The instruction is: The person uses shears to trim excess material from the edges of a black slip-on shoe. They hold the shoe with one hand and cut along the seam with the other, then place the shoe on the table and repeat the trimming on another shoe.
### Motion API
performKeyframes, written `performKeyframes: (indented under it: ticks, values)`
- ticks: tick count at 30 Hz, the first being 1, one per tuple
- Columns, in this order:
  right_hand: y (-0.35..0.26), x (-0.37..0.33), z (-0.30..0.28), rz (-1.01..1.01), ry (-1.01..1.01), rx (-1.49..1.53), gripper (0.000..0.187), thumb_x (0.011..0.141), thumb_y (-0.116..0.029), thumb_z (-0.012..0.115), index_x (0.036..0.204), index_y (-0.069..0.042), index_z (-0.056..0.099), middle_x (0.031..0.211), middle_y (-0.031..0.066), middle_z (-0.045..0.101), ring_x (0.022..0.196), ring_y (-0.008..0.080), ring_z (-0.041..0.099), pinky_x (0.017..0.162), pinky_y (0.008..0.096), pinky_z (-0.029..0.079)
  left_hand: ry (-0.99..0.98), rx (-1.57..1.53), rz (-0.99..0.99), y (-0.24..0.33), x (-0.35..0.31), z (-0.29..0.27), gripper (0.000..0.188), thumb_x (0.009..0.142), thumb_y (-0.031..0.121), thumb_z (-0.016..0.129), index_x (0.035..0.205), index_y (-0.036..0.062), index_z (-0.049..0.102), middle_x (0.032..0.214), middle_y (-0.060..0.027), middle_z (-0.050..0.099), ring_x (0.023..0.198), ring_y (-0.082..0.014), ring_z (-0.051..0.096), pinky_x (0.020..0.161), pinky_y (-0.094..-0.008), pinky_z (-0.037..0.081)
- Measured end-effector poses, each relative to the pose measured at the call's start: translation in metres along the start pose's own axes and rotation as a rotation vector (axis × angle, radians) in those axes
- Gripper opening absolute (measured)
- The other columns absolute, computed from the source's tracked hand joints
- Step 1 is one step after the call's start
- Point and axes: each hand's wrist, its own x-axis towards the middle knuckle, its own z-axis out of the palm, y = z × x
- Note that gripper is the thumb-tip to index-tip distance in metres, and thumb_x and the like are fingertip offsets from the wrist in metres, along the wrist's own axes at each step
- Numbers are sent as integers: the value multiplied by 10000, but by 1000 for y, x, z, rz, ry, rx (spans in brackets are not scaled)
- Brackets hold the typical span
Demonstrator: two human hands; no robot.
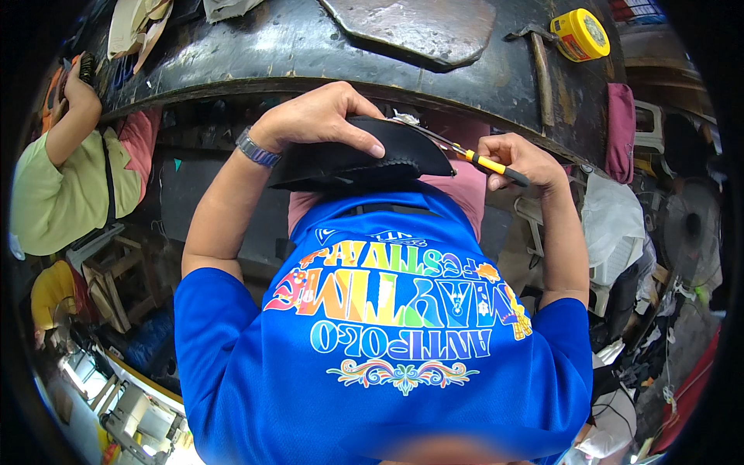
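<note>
As our left hand [329, 116] clamps black piece [329, 161], right hand [521, 155] grips yellow-handled tool [490, 164]; likely edge work, next needing steadiness.

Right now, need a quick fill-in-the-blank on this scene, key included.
The left hand holds a piece coloured ____.
The right hand grips a tool handle coloured black and ____.
The printed shirt is mostly ____.
Beside the tub on the bench lies a wooden-handled ____.
Missing words: black; yellow; blue; hammer.
</note>
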Motion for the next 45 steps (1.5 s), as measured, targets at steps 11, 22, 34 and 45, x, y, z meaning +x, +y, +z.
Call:
performKeyframes:
  ticks: [11,22,34,45]
  values:
    - [-18,9,-4,-18,6,-130,488,640,-357,906,781,-67,541,641,-57,473,607,72,415,547,259,312,23,33,-81,4,2,0,299,697,240,863,825,-1,742,703,-35,670,637,-98,601,633,-239,484]
    - [-14,1,10,-17,190,-188,413,646,-197,904,751,-74,524,651,-82,446,627,29,410,539,223,314,-7,-46,-206,2,1,-3,327,738,274,844,812,-24,732,667,-25,665,584,-84,583,575,-240,488]
    - [31,-101,-37,-278,1174,144,183,870,-173,733,969,-74,614,730,-52,578,641,29,530,532,198,426,312,-1102,456,24,13,-60,314,983,187,574,1211,-29,587,1143,-155,679,1015,-223,685,909,-361,558]
    - [76,-112,-119,45,1502,-475,146,736,-66,698,844,4,628,641,27,563,578,104,521,554,292,433,441,-1381,426,-65,63,-46,305,1025,214,491,1226,-3,566,1215,-132,650,1108,-248,637,979,-387,513]
